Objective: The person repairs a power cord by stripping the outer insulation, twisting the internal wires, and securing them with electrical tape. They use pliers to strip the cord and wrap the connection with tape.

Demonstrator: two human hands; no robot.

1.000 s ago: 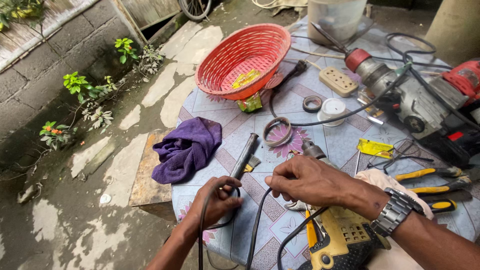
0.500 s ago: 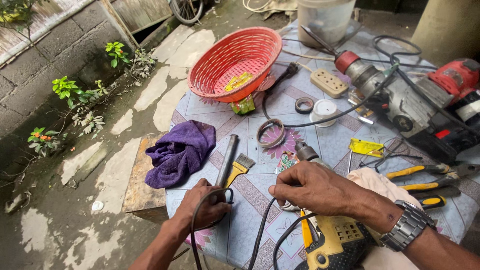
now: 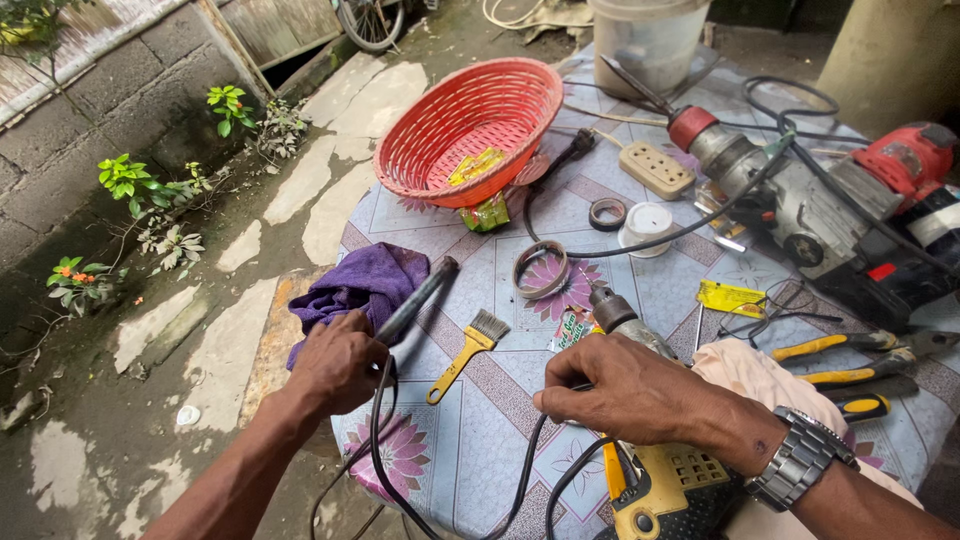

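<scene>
Two hands, one black cord, one yellow power tool at the lower edge of the frame.
The left hand [image 3: 338, 362] is closed around a dark tool handle [image 3: 415, 300] at lower left; the right hand [image 3: 625, 392] pinches the black cord [image 3: 520, 480] over the yellow drill [image 3: 672, 492]. The looped cord could snag the yellow brush [image 3: 468, 352] or drag it off the worktop [image 3: 470, 440]. Further up: one purple cloth [image 3: 362, 288], one red basket [image 3: 468, 128], two tape rolls.
</scene>
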